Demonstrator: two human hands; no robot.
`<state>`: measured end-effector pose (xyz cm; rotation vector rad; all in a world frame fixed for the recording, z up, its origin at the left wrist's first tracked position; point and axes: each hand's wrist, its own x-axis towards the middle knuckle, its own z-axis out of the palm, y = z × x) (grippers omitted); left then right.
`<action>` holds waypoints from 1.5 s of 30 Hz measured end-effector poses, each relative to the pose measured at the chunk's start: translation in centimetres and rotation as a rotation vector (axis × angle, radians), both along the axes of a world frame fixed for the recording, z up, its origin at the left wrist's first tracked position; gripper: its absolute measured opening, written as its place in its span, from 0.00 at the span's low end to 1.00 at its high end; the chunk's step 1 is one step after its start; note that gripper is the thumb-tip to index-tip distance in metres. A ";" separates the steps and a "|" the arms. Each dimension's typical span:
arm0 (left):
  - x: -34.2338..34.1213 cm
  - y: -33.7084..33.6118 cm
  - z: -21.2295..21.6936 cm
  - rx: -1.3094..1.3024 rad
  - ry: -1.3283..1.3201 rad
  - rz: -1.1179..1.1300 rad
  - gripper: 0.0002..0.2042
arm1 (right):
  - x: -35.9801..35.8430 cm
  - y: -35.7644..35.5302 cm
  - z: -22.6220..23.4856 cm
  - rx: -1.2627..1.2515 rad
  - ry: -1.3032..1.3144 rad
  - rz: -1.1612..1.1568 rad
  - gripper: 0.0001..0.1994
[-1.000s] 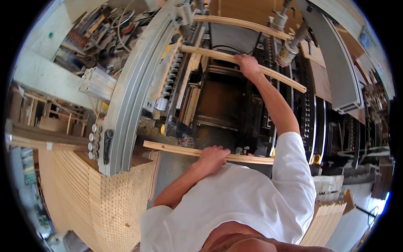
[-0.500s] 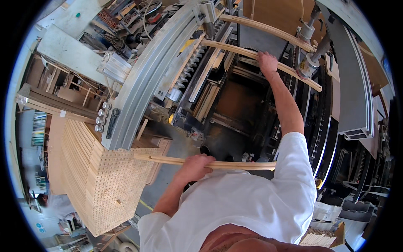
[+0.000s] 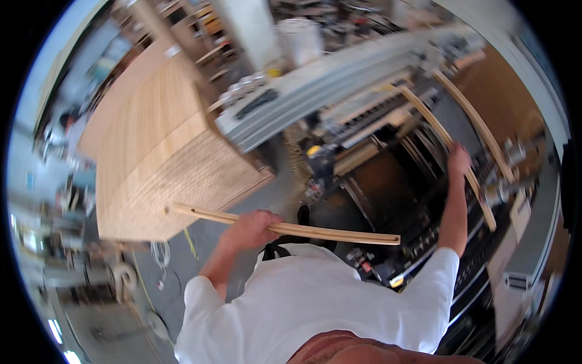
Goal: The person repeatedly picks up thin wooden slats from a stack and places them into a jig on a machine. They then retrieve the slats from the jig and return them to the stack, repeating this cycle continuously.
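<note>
Three long pale wooden strips lie about the person. The left hand [image 3: 251, 229] is closed around the near strip [image 3: 333, 233], which runs left to right just in front of the white T-shirt [image 3: 327, 291], its left end in front of the stack and its right end reaching toward the machine. The right hand [image 3: 459, 161], well apart to the right and farther off, lies on the middle strip [image 3: 429, 115]; blur hides whether its fingers grip or merely rest there. That strip slants across the machine [image 3: 370, 124], and the far strip [image 3: 480, 127] lies beyond it, apart. A metal cylinder [image 3: 496, 193] sits beside the near part of the middle strip.

An aluminium beam [image 3: 339, 85] crosses the machine's left side. On the left stands a big stack of pale wood [image 3: 157, 139]. A dark shoe [image 3: 304, 214] and a coiled white cable [image 3: 160, 255] show on the grey floor [image 3: 264, 200].
</note>
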<state>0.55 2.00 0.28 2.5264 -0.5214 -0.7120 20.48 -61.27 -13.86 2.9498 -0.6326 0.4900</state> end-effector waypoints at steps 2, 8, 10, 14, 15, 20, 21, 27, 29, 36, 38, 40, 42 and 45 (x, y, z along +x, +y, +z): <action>-1.5 3.0 0.8 -0.006 -0.009 0.099 0.17 | -0.2 0.2 0.1 -0.002 -0.034 0.044 0.13; -7.3 12.3 6.7 -0.092 0.020 0.455 0.18 | 0.2 0.5 0.4 -0.044 0.003 -0.078 0.20; -9.4 16.0 8.7 -0.126 0.022 0.586 0.19 | -0.1 1.5 1.1 -0.038 -0.051 -0.125 0.23; -13.8 26.5 9.9 -0.439 -0.036 0.870 0.20 | -0.1 5.0 2.8 0.069 -0.255 -0.090 0.25; -14.3 29.4 10.1 -0.535 -0.075 0.889 0.19 | -0.2 6.3 2.9 0.092 -0.387 -0.059 0.24; -11.9 44.3 12.5 -0.556 -0.348 0.963 0.20 | -2.0 16.9 4.6 0.428 -0.616 0.185 0.19; -10.5 46.9 12.9 -0.520 -0.389 1.036 0.19 | -3.0 20.2 4.8 0.480 -0.621 0.215 0.19; 2.0 66.8 10.6 0.146 -0.581 1.101 0.24 | -9.7 34.9 0.2 0.788 -0.569 0.315 0.15; 5.2 71.0 8.6 0.280 -0.585 1.117 0.26 | -13.1 40.0 -0.9 0.811 -0.447 0.329 0.12; 14.0 74.1 6.3 0.297 -0.427 1.170 0.27 | -25.8 46.5 -4.4 0.759 -0.354 0.077 0.11; 15.6 73.5 6.2 0.295 -0.407 1.145 0.27 | -29.0 46.1 -5.0 0.760 -0.369 -0.044 0.11; 17.6 74.3 5.5 0.239 -0.506 1.127 0.28 | -32.0 45.0 -6.0 0.809 -0.419 -0.100 0.11; 19.6 75.8 4.1 0.229 -0.558 1.107 0.28 | -34.7 45.0 -5.7 0.822 -0.366 -0.199 0.11; 22.8 78.1 0.9 0.293 -0.617 1.018 0.31 | -39.2 43.9 -6.8 0.604 -0.383 -0.182 0.12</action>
